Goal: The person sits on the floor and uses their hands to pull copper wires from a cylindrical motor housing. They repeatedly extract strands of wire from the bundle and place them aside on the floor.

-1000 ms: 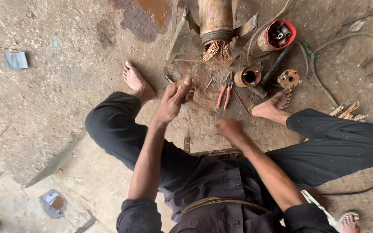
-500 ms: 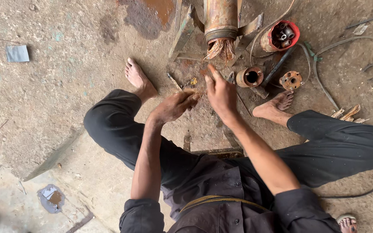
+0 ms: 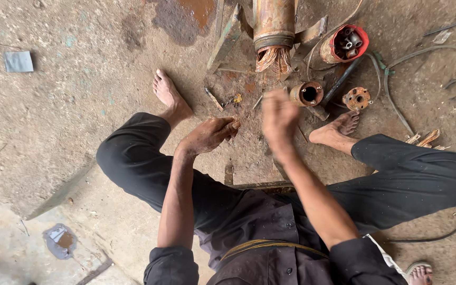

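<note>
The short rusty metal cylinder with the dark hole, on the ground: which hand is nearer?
Right. The right hand, motion-blurred, is raised just beside the short rusty metal cylinder; the left hand rests lower, farther to its left.

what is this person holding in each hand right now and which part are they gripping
It cannot be told for sure. The left hand is closed low over the floor, fingertips hiding whatever they pinch. The right hand is raised and motion-blurred; no object shows in it.
</note>
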